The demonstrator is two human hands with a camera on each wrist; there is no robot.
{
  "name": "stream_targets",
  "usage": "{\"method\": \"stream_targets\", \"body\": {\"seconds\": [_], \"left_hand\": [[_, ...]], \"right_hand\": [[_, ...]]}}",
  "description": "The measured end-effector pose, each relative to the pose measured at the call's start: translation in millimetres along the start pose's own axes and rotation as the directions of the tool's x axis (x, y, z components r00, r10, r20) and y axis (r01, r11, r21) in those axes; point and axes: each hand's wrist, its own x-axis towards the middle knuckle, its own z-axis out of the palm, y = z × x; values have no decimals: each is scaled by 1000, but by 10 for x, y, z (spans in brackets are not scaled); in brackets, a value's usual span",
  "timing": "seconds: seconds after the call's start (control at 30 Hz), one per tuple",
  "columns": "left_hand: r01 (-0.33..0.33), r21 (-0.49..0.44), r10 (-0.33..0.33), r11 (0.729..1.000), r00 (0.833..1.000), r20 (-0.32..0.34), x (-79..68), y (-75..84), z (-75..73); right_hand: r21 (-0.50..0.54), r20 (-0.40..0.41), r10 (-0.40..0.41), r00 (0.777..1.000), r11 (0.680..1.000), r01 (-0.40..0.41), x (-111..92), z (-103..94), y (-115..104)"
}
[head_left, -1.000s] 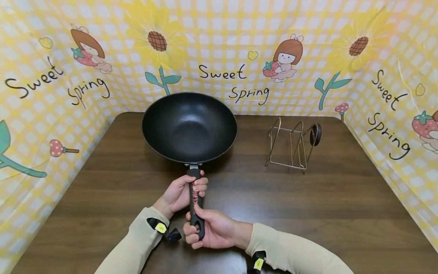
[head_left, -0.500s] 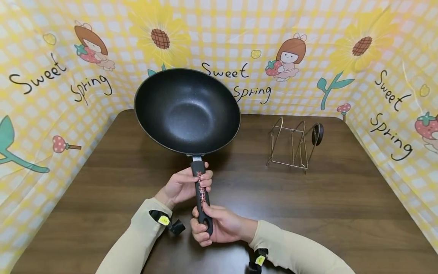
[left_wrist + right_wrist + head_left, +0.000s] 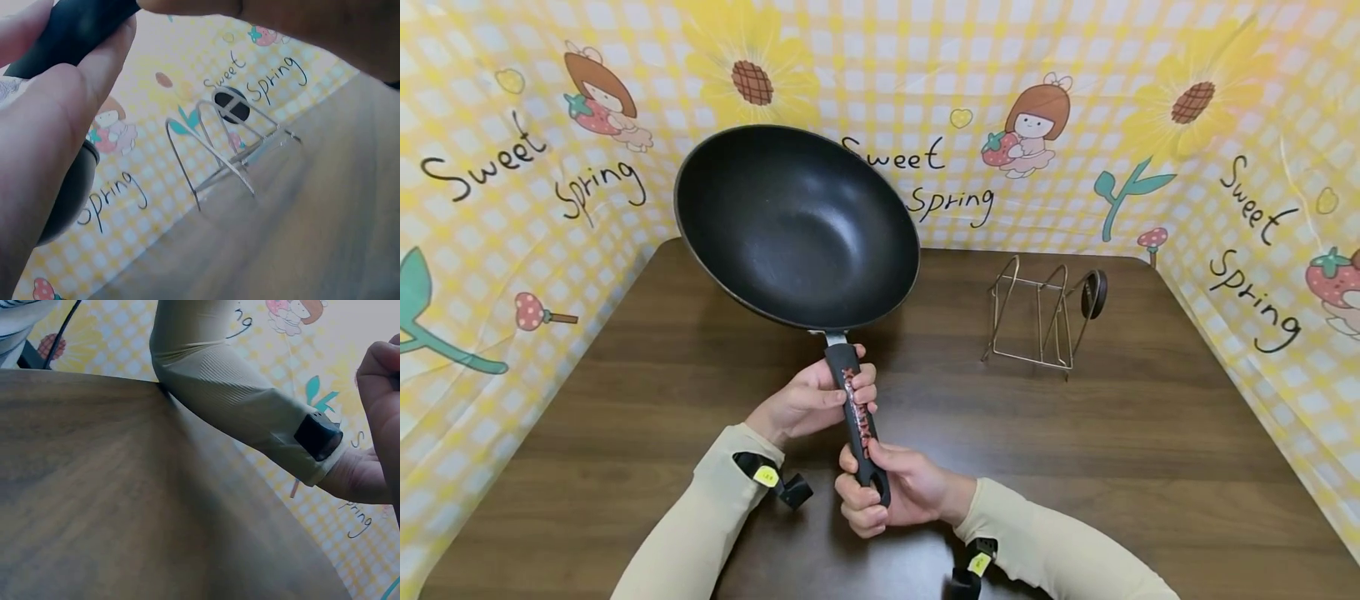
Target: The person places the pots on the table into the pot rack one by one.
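A black wok (image 3: 797, 225) is held up over the table, tilted so that its inside faces me. My left hand (image 3: 808, 396) grips the upper part of its black handle (image 3: 859, 417), close to the metal joint. Lower down, my right hand (image 3: 898, 492) holds the handle's end, thumb lying along the top. In the left wrist view, the left fingers (image 3: 94, 81) wrap the dark handle (image 3: 75, 31), and part of the wok (image 3: 72, 194) shows below. At the right wrist view's edge only a bit of the right hand (image 3: 381, 394) appears.
On the right of the brown wooden table (image 3: 1075, 450) stands a wire rack (image 3: 1037, 325) with a round black disc (image 3: 1094, 294) at its right end. A yellow checked cloth (image 3: 880, 75) walls in the back and both sides.
The wok has risen and tipped further toward me, its pan leaning left. Both hands have shifted a little to the right with the handle, keeping their grip.
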Motion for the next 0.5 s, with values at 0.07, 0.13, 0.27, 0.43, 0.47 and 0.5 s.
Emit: {"method": "stream_targets", "body": {"seconds": [0.07,0.13,0.27,0.43,0.47,0.5], "left_hand": [[-9,33,9,999,1000,7,48,12,14],[-9,58,8,998,1000,8,94,29,32],[5,92,-6,996,1000,8,192,55,88],[24,131,-23,991,1000,-5,308,58,132],[28,139,-27,990,1000,-11,332,55,136],[31,145,-29,989,999,-16,357,50,142]], "right_hand": [[-2,14,-10,1000,1000,10,-11,6,-36],[1,25,-18,1000,1000,18,-23,13,-64],[11,30,-25,999,1000,25,-58,19,-108],[-2,12,-12,1000,1000,12,-133,-9,-156],[-7,6,-7,1000,1000,7,-152,-16,-167],[-14,-2,-6,1000,1000,6,-168,-22,-180]]}}
